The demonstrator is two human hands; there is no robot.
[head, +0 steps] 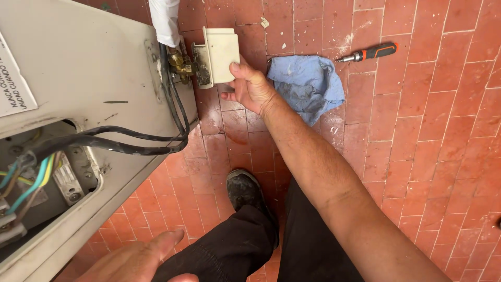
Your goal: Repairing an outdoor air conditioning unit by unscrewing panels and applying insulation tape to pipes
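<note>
Head view: my right hand (249, 86) is stretched far forward, arm nearly straight, forearm running up from bottom right. Its thumb lies across the lower edge of a cream plastic cover (221, 54) and the fingers curl under and behind it, so it's closed on that cover. Cover sits at the side of the white outdoor unit (78, 62), right against the brass valve fittings (181, 65). My left hand (136, 260) is low at the bottom edge, palm down, fingers loosely spread, gripping nothing, resting near my knee. Black cables (175, 112) drop from the fittings and loop back into the unit's open wiring bay (42, 183), where coloured wires show. White-wrapped pipe (165, 21) comes down to the fittings from above. Blue rag (308, 86) lies crumpled on the red tile floor (433, 130), just beside my right hand. Screwdriver with orange and black handle (368, 53) lies beyond the rag, apart from it. My dark shoe (242, 190) is planted below the hand.
</note>
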